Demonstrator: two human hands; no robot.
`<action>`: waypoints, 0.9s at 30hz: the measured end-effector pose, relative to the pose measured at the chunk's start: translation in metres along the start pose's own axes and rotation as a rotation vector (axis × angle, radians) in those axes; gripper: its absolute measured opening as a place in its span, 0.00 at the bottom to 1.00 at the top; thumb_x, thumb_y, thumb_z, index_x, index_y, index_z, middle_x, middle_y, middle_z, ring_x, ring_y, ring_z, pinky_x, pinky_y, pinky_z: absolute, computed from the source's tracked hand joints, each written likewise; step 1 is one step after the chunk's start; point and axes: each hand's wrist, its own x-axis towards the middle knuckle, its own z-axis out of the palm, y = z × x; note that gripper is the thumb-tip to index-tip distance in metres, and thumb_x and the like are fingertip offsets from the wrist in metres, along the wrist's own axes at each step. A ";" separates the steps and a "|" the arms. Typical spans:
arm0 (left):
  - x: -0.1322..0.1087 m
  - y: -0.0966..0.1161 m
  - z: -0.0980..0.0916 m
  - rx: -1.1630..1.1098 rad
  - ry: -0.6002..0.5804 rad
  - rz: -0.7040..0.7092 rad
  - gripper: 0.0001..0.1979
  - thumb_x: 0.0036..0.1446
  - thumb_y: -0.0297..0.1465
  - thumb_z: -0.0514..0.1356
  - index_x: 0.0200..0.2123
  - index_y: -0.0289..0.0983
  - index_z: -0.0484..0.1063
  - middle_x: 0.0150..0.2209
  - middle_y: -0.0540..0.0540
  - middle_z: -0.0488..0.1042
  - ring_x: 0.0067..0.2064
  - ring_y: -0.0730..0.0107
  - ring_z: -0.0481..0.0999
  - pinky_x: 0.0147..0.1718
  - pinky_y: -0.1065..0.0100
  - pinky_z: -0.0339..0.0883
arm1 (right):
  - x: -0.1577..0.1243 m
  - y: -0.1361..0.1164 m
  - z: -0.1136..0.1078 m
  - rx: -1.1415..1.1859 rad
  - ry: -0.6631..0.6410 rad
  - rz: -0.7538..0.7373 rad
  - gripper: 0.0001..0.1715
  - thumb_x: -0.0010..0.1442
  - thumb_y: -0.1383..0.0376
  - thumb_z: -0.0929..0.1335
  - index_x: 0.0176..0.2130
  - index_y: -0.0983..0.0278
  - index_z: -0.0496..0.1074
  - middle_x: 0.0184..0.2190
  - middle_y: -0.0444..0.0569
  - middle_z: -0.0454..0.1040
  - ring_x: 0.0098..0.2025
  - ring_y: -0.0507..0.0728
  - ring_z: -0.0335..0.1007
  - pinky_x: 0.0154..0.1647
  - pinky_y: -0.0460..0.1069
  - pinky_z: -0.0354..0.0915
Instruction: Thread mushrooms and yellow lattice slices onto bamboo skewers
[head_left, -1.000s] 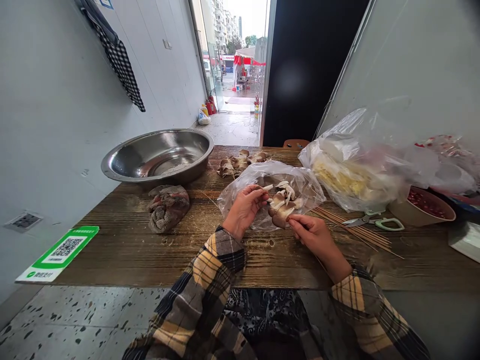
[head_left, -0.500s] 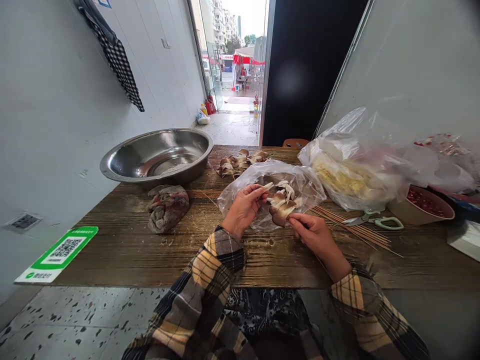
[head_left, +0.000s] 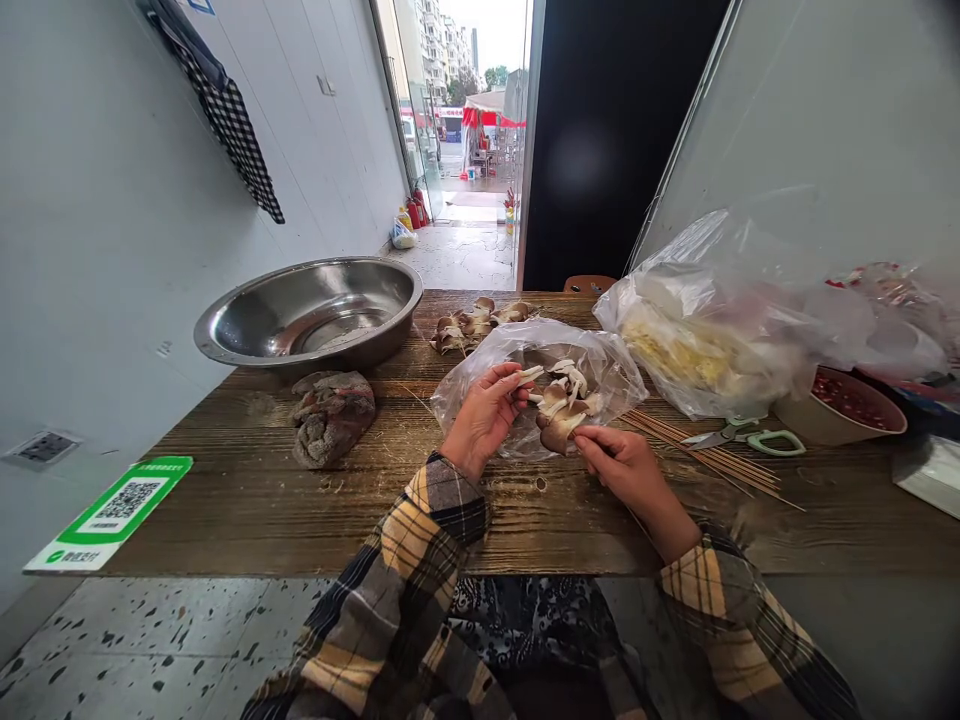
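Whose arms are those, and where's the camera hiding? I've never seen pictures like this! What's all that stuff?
There's no robot here, just one person's two bare hands. Every picture comes from a single camera worn on that person's head, looking forward and down.

On the wooden table are a big metal basin, a grey-brown lump I can't name, some mushrooms farther back, thin wooden sticks, scissors and a clear bag with something yellow.

The left hand holds a pale strip, probably mushroom. The right hand pinches the edge of a brown mushroom bunch, maybe with a thin stick too. Both hands work over an open plastic bag.
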 end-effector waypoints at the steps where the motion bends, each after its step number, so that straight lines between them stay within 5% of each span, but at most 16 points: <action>1: 0.000 0.000 0.000 0.000 0.000 -0.001 0.15 0.46 0.26 0.68 0.39 0.34 0.71 0.29 0.48 0.77 0.28 0.79 0.73 0.29 0.76 0.66 | 0.000 0.000 0.000 -0.002 -0.001 0.001 0.20 0.59 0.55 0.66 0.39 0.67 0.79 0.18 0.43 0.69 0.20 0.50 0.61 0.23 0.46 0.57; 27: 0.001 -0.002 0.000 0.053 -0.034 -0.006 0.13 0.44 0.26 0.70 0.32 0.33 0.71 0.27 0.49 0.74 0.28 0.78 0.72 0.27 0.77 0.63 | 0.000 0.003 0.002 0.009 0.032 0.001 0.21 0.58 0.54 0.67 0.39 0.67 0.80 0.18 0.44 0.71 0.20 0.51 0.62 0.20 0.45 0.56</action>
